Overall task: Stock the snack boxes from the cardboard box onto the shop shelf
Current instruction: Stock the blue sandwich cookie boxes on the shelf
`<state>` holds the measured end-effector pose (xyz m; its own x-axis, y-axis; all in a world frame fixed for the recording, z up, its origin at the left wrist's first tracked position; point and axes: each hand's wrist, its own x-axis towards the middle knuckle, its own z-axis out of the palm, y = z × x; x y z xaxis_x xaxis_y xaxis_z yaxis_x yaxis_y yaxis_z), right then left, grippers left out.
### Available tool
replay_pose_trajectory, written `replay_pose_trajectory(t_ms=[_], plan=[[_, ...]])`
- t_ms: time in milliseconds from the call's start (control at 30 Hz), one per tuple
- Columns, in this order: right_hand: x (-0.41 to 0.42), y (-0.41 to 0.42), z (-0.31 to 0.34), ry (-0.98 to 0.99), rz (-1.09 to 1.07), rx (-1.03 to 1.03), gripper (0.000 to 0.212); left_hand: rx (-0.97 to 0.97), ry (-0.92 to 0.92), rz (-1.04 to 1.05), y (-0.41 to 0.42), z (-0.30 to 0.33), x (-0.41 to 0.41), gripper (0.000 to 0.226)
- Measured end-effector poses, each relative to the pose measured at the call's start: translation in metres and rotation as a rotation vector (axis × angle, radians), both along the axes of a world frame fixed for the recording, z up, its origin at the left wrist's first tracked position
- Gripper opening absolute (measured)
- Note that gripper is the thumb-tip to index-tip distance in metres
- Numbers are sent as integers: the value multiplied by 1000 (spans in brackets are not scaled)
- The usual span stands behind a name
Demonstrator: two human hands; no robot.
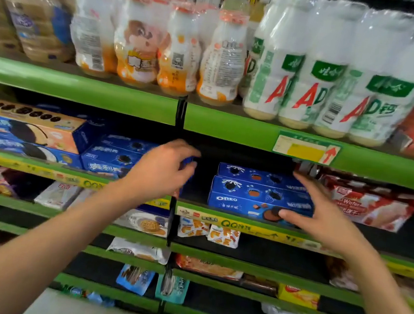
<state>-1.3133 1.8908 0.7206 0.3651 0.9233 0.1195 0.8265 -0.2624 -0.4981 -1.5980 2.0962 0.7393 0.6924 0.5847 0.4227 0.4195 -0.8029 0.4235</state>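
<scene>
Shelf (244,226) holds two stacked Oreo boxes (253,194); right hand (324,217) open against them, left hand's (162,169) grip unclear.

A single head-worn wide-angle camera looks forward and slightly down from close range at the green shop shelf (78,87), both forearms reaching in from the bottom edge and the lower shelves bowed by the lens.

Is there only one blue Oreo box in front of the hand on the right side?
No, two blue Oreo boxes sit there, one behind the other, with the right hand touching the front one.
</scene>
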Motion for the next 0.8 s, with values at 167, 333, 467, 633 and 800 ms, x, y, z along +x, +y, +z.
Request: replay_pose_trajectory(t_ms=[167,333,467,633,800], plan=[[10,-24,-27,85,-180,125,76,-379,166,109,-51,-32,40,71],[18,-23,-46,200,-199,134,64,-632,-15,163,-59,-52,58,49],[24,-19,-44,354,-187,252,31,-729,-201,238,-68,-52,55,50],[37,-1,-46,517,-131,240,14,-778,-296,325,-67,-45,56,42],[49,7,-59,449,-155,63,89,-828,-224,358,-69,-55,58,45]])
